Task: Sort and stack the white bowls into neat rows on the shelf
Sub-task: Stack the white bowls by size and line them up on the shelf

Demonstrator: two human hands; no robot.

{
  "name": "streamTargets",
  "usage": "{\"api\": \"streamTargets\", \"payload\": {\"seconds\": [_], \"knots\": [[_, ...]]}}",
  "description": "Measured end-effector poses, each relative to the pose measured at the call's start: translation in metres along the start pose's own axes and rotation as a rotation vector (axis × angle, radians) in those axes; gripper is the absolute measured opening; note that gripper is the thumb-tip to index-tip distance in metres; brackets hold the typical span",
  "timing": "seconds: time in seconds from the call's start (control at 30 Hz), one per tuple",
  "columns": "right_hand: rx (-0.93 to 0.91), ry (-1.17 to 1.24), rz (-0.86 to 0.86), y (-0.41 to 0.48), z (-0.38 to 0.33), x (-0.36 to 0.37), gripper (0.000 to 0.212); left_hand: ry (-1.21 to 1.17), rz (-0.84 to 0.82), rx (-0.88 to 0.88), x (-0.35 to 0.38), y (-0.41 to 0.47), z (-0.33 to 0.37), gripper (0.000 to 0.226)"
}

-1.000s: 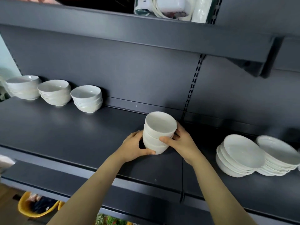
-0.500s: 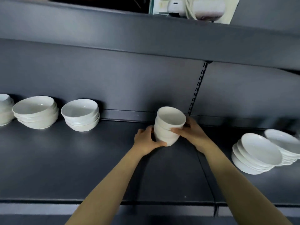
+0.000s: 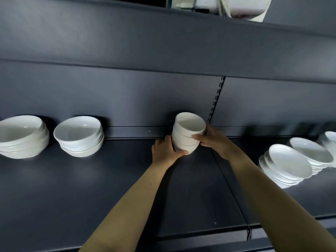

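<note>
A small stack of deep white bowls [image 3: 187, 133] stands near the back of the dark shelf [image 3: 91, 188], close to the rear wall. My left hand [image 3: 166, 151] grips its lower left side with the thumb curled under the base. My right hand [image 3: 212, 140] holds its right side, thumb across the front of the upper bowls. Two stacks of wider white bowls stand at the back left: one [image 3: 80, 137] nearer the middle, another [image 3: 21, 137] at the frame's left edge.
Stacks of shallow white dishes [image 3: 285, 164] lean at the right, with more [image 3: 312, 151] behind them. A slotted upright [image 3: 215, 100] runs up the back wall beside the held stack. An upper shelf [image 3: 163, 37] overhangs, with white items [image 3: 227, 4] on it.
Both hands have carried the deep bowl stack away from the shelf's middle to its back, near the rear wall. The view has shifted, so the leftmost stack has left the frame.
</note>
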State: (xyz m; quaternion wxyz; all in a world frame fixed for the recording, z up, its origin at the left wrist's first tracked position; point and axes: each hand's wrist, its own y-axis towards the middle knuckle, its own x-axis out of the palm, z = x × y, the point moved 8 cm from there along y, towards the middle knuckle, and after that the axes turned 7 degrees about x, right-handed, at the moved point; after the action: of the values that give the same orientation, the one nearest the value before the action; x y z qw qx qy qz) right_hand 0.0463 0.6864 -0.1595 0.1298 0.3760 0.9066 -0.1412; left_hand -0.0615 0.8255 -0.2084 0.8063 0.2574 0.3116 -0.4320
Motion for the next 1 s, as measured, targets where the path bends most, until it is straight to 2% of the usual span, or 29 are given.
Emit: {"api": "streamTargets", "payload": {"seconds": [0.17, 0.3, 0.4, 0.53, 0.63, 0.7, 0.83, 1.0], "knots": [[-0.032, -0.003, 0.071, 0.004, -0.005, -0.003, 0.076, 0.058, 0.006, 0.025, -0.004, 0.008, 0.002, 0.075], [-0.029, -0.101, 0.101, 0.0, -0.007, -0.006, 0.072, 0.051, -0.069, 0.002, -0.002, 0.003, 0.002, 0.081], [0.014, -0.246, 0.095, -0.012, -0.011, -0.012, 0.064, 0.112, -0.209, -0.021, -0.007, -0.01, 0.005, 0.078], [0.153, -0.622, -0.077, -0.05, -0.022, -0.021, 0.077, 0.19, -0.407, 0.071, -0.026, -0.03, 0.025, 0.066], [0.252, -0.905, -0.182, -0.09, -0.035, -0.038, 0.08, 0.296, -0.493, 0.133, -0.04, -0.049, 0.061, 0.065], [0.265, -0.988, -0.186, -0.118, -0.043, -0.054, 0.08, 0.344, -0.513, 0.19, -0.045, -0.064, 0.096, 0.064], [0.27, -0.956, -0.129, -0.181, -0.044, -0.099, 0.079, 0.342, -0.497, 0.343, -0.033, -0.095, 0.178, 0.062], [0.327, -1.013, 0.001, -0.278, -0.023, -0.172, 0.079, 0.327, -0.526, 0.458, 0.015, -0.14, 0.269, 0.063]]}}
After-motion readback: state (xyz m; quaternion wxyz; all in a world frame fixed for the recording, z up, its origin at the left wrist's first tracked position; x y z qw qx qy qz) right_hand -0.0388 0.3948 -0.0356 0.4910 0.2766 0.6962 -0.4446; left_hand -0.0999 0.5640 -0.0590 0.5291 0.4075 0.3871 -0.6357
